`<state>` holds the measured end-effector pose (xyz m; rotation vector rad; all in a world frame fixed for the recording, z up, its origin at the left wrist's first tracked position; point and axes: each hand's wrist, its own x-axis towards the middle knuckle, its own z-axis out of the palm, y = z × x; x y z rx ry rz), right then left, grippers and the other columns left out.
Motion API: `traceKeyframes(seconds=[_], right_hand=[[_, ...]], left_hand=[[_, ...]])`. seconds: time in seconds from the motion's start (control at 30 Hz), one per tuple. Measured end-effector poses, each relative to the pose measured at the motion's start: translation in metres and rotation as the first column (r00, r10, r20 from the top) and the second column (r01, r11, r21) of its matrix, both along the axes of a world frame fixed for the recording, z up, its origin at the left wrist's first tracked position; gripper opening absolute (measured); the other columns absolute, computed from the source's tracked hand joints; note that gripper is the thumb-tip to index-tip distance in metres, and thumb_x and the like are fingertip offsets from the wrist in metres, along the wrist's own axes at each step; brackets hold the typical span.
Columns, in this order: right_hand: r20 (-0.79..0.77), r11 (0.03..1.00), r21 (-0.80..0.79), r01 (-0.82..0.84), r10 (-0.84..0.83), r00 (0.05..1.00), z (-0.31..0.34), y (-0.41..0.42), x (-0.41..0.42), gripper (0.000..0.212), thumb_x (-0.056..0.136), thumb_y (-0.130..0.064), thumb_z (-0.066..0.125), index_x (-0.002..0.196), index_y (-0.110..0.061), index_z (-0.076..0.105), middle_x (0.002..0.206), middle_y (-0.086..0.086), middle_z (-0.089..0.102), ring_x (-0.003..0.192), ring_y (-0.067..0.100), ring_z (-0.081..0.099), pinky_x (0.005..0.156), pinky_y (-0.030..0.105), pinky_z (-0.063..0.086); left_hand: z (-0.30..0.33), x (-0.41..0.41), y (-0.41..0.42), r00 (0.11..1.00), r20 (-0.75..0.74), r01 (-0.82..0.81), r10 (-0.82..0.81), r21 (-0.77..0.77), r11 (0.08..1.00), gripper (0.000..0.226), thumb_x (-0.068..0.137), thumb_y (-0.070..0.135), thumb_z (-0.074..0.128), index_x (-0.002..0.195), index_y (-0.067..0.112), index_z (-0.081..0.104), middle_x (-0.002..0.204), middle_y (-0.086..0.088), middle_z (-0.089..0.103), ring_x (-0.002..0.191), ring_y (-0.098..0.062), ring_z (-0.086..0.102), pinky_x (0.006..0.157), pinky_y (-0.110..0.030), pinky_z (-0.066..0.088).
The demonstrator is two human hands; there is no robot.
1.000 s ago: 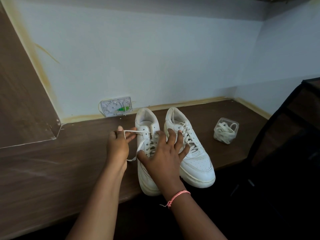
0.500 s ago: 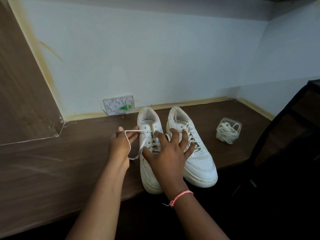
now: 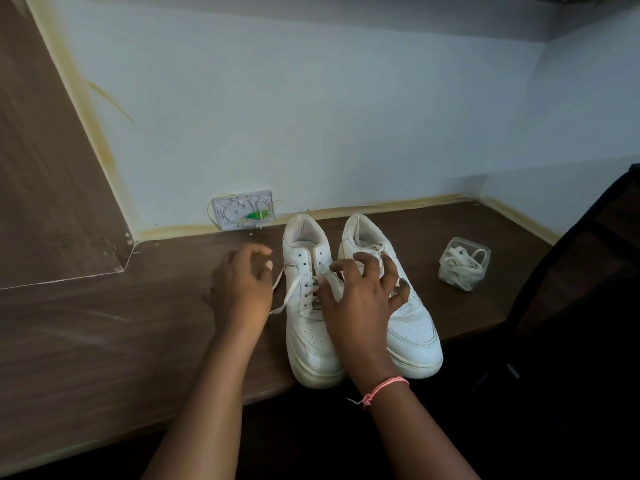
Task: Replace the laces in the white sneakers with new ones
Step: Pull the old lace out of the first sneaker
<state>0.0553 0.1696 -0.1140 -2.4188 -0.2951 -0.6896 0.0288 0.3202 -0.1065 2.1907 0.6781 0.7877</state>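
Two white sneakers stand side by side on the brown desk (image 3: 104, 341), toes toward me. The left sneaker (image 3: 308, 341) has empty top eyelets, and its loose lace (image 3: 289, 292) hangs slack over its left side. My left hand (image 3: 242, 289) hovers just left of that lace with loosely curled fingers; I see nothing pinched in them. My right hand (image 3: 363, 296) lies spread across both shoes, thumb on the left sneaker's lacing, fingers on the laced right sneaker (image 3: 415, 327). A clear plastic tub (image 3: 464, 265) holding white laces sits to the right.
A white wall plate with a green part (image 3: 242, 209) leans where the desk meets the wall. A brown panel (image 3: 45, 168) rises at the left. A black chair (image 3: 588, 289) stands at the right, close to the desk edge.
The lace that my left hand held taut at the top eyelet now hangs slack out of the top eyelets. My left hand has loosened and shifted a little; my right hand's fingers have curled.
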Motion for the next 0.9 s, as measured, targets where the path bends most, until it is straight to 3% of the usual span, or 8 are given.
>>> traceKeyframes(seconds=[0.13, 0.27, 0.43, 0.5, 0.57, 0.77, 0.83, 0.9], right_hand=[[0.067, 0.995, -0.071, -0.072, 0.077, 0.995, 0.001, 0.003, 0.001, 0.015, 0.083, -0.032, 0.070, 0.097, -0.033, 0.067, 0.134, 0.000, 0.050, 0.141, 0.031, 0.018, 0.108, 0.060, 0.012], [0.076, 0.995, -0.094, -0.042, 0.050, 0.996, 0.000, 0.009, 0.000, 0.014, 0.079, -0.030, 0.072, 0.092, -0.034, 0.070, 0.134, 0.000, 0.051, 0.139, 0.032, 0.018, 0.104, 0.057, 0.011], [0.087, 0.988, -0.151, -0.011, 0.024, 0.996, -0.001, 0.008, 0.000, 0.011, 0.079, -0.034, 0.075, 0.089, -0.036, 0.072, 0.130, 0.002, 0.055, 0.138, 0.034, 0.021, 0.104, 0.057, 0.009], [0.120, 0.986, -0.166, 0.007, 0.013, 0.993, -0.002, 0.010, -0.001, 0.010, 0.078, -0.032, 0.076, 0.086, -0.033, 0.071, 0.125, 0.003, 0.057, 0.136, 0.035, 0.025, 0.105, 0.058, 0.012], [0.140, 0.985, -0.172, 0.021, 0.004, 0.990, -0.003, 0.011, -0.001, 0.010, 0.078, -0.029, 0.077, 0.083, -0.031, 0.068, 0.122, 0.003, 0.057, 0.135, 0.035, 0.028, 0.106, 0.059, 0.014], [0.155, 0.979, -0.204, 0.026, 0.006, 0.988, -0.005, 0.011, 0.002, 0.006, 0.082, -0.024, 0.071, 0.084, -0.027, 0.067, 0.119, 0.002, 0.056, 0.132, 0.033, 0.032, 0.106, 0.060, 0.015], [0.164, 0.976, -0.210, 0.058, -0.024, 0.986, -0.006, 0.007, 0.005, 0.007, 0.082, -0.022, 0.069, 0.087, -0.023, 0.065, 0.117, 0.003, 0.055, 0.130, 0.033, 0.034, 0.106, 0.061, 0.016], [0.152, 0.979, -0.173, 0.111, -0.085, 0.985, -0.008, 0.004, 0.007, 0.006, 0.084, -0.025, 0.063, 0.088, -0.021, 0.062, 0.116, 0.003, 0.054, 0.129, 0.032, 0.037, 0.105, 0.059, 0.014]], left_hand=[[0.006, 0.008, -0.023, 0.980, -0.018, 0.195, -0.196, 0.238, 0.952, 0.044, 0.097, 0.018, 0.049, 0.129, 0.048, 0.054, 0.147, 0.015, 0.042, 0.134, -0.018, 0.035, 0.104, -0.048, 0.028], [-0.007, 0.013, -0.034, 0.972, -0.156, 0.218, -0.176, 0.310, 0.925, 0.039, 0.101, 0.036, 0.041, 0.137, 0.050, 0.044, 0.154, 0.015, 0.032, 0.141, -0.017, 0.027, 0.105, -0.045, 0.022], [-0.007, 0.012, -0.035, 0.971, -0.026, 0.236, -0.237, 0.242, 0.941, 0.023, 0.099, 0.038, 0.048, 0.121, 0.039, 0.045, 0.136, 0.014, 0.047, 0.106, -0.020, 0.060, 0.093, -0.043, 0.041], [-0.008, 0.011, -0.033, 0.960, 0.083, 0.252, -0.269, 0.177, 0.952, 0.018, 0.095, 0.034, 0.058, 0.110, 0.032, 0.048, 0.120, 0.013, 0.052, 0.091, -0.021, 0.061, 0.075, -0.036, 0.045], [-0.007, 0.012, -0.031, 0.946, 0.157, 0.268, -0.284, 0.117, 0.956, 0.018, 0.093, 0.030, 0.062, 0.104, 0.031, 0.047, 0.113, 0.013, 0.051, 0.091, -0.018, 0.058, 0.071, -0.038, 0.048], [-0.004, 0.011, -0.025, 0.944, 0.139, 0.296, -0.299, 0.043, 0.954, 0.006, 0.097, 0.032, 0.050, 0.101, 0.036, 0.049, 0.113, 0.009, 0.056, 0.083, -0.015, 0.059, 0.077, -0.039, 0.050], [-0.003, 0.011, -0.020, 0.949, 0.100, 0.296, -0.300, 0.049, 0.954, 0.009, 0.099, 0.029, 0.048, 0.103, 0.035, 0.051, 0.107, 0.009, 0.061, 0.077, -0.009, 0.059, 0.095, -0.041, 0.044], [-0.002, 0.010, -0.015, 0.955, 0.053, 0.286, -0.291, 0.080, 0.955, 0.010, 0.099, 0.026, 0.050, 0.105, 0.034, 0.053, 0.100, 0.010, 0.064, 0.069, 0.001, 0.056, 0.114, -0.045, 0.025]])
